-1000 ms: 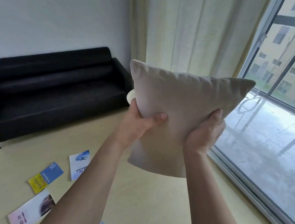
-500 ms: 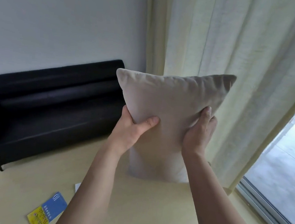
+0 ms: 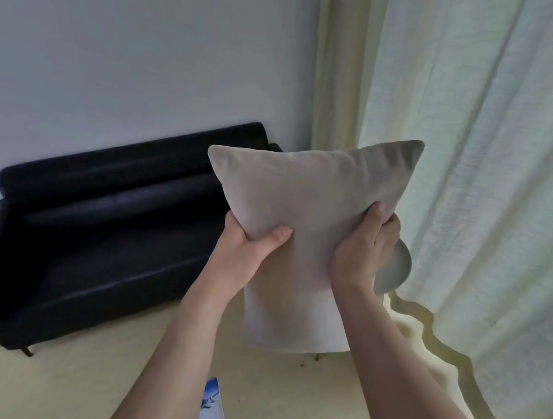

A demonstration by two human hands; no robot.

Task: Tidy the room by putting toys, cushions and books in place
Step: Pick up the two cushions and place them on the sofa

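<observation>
Cushion (image 3: 303, 233), one, beige, held up in the air in front of the person, roughly upright and tilted a bit, top right corner against the curtain in view. Two hands on it. Left hand (image 3: 246, 250) grips the left edge low down, thumb curled over the front face, fingers hidden behind. Right hand (image 3: 363, 250) grips the right side, fingers wrapped round the edge and pressing into the fabric, thumb side facing camera. Both grips are closed on the cushion, not spread. Both forearms bare, reaching up from the bottom of the view.

Sofa (image 3: 85, 239), one, black, behind and left of the cushion, set against the white wall (image 3: 132, 38); seat is dark, can't tell if anything lies on it. One thin sofa leg shows at the front left corner.

Book (image 3: 212, 412), one visible, white and blue cover, flat on the floor (image 3: 75, 386) between the two forearms, partly cut off by the frame bottom.

Round grey object (image 3: 395, 274), one, peeks out just behind the right hand; can't tell what it is.

Curtain (image 3: 476, 197), pale, hanging on the right, hem bunched on the floor. Window frame sliver at bottom right corner.
</observation>
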